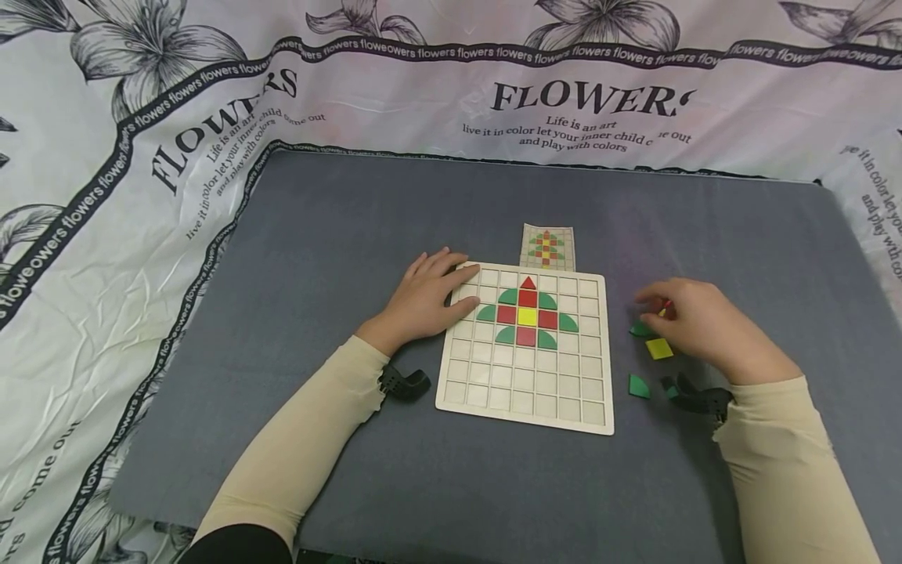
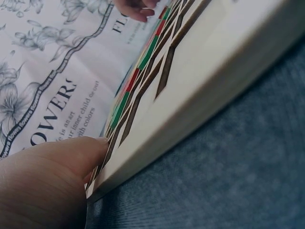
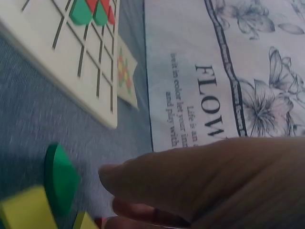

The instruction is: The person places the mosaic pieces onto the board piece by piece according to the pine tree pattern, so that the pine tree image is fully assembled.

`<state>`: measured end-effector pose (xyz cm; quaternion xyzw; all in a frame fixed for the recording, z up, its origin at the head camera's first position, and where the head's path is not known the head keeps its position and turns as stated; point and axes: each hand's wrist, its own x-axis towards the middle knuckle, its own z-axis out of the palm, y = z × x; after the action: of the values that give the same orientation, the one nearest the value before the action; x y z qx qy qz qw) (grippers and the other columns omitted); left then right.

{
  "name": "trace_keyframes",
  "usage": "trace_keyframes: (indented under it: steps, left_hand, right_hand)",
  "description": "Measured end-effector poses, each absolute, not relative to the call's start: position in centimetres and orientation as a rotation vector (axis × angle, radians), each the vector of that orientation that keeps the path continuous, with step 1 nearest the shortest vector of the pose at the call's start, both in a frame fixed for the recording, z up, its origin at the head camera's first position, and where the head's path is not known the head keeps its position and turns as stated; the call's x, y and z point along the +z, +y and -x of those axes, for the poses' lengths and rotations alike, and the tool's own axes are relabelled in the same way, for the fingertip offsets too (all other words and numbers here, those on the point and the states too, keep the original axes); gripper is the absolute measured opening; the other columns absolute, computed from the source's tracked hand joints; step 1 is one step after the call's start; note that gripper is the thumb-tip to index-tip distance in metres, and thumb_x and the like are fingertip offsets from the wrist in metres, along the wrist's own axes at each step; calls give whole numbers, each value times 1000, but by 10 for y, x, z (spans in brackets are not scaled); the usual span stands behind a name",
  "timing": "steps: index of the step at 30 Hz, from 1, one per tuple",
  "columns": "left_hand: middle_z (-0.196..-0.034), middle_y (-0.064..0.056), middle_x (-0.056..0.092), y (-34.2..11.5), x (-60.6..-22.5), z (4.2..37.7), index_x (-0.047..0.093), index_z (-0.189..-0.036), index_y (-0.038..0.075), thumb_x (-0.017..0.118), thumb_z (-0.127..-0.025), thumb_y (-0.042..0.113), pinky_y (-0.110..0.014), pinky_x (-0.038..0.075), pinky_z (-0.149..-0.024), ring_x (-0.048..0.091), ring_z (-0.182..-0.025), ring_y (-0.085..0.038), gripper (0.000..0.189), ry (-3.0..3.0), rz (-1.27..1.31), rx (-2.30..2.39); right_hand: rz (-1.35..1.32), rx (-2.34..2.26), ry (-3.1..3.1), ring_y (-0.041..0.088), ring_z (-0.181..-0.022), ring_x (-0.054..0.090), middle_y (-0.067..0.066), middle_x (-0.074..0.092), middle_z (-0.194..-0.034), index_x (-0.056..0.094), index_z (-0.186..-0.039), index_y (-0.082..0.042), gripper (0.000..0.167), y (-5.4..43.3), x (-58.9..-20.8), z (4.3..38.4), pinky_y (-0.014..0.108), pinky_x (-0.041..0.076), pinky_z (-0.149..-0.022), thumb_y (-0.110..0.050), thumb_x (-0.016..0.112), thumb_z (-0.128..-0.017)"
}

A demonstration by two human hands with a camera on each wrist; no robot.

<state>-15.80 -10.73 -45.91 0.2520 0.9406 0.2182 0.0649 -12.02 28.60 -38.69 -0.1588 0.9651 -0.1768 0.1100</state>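
A pale gridded board (image 1: 521,399) lies on the grey table, bearing green quarter-round tiles (image 1: 568,322), red square tiles (image 1: 526,336), a yellow square tile (image 1: 527,316) and a red triangle tile (image 1: 528,283) at the top. My left hand (image 1: 425,301) rests on the board's upper left edge, thumb and fingers spread. To the right of the board, my right hand (image 1: 698,325) bends its fingers over the loose tiles. Some red shows between thumb and fingers; whether they pinch it is hidden. Near them lie a loose yellow tile (image 1: 659,348) and a loose green tile (image 3: 61,179).
A small pattern card (image 1: 548,247) touches the board's far edge. Another green tile (image 1: 639,386) lies nearer me, with one more partly under the right wrist's black strap (image 1: 701,399). A flower-printed cloth (image 1: 395,102) borders the grey table (image 1: 352,211).
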Motion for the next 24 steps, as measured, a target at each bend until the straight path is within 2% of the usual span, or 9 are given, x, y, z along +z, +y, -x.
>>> trace_keyframes:
  steps: [2,4,9,16,24]
  left_hand:
    - [-167,-3,38,-107,-459,158,46,-162,26,55,-107,51,-49,4,-133,17,-162,-26,61,2840,-761,656]
    - [-167,-3,38,-107,-459,158,46,-162,26,55,-107,51,-49,4,-133,17,-162,-26,61,2841,-760,655]
    - [-168,-3,37,-106,-460,158,45,-162,26,55,-107,51,-49,3,-133,17,-162,-26,61,2842,-761,651]
    - [-168,-3,37,-107,-461,158,46,-162,26,55,-107,51,-49,4,-133,18,-162,-26,61,2844,-759,654]
    - [-167,-2,38,-107,-463,158,47,-161,25,56,-107,50,-49,4,-132,18,-162,-26,61,2847,-768,683]
  right_hand:
    - [471,-511,2852,23,-79,60,16,70,-96,73,-119,5,28,292,-388,119,39,50,-66,-7,72,-93]
    - [477,-498,2873,24,-80,61,17,70,-96,73,-118,6,28,298,-390,118,41,51,-67,-7,72,-93]
    - [435,-475,2893,34,-87,65,24,68,-103,73,-116,6,26,311,-392,114,49,54,-72,-8,72,-93]
    - [397,-487,2875,31,-83,63,22,65,-100,73,-113,9,27,321,-395,109,38,51,-64,-6,77,-92]
    - [377,-513,2932,27,-79,60,21,65,-99,74,-108,6,23,327,-402,104,36,48,-64,-9,79,-92]
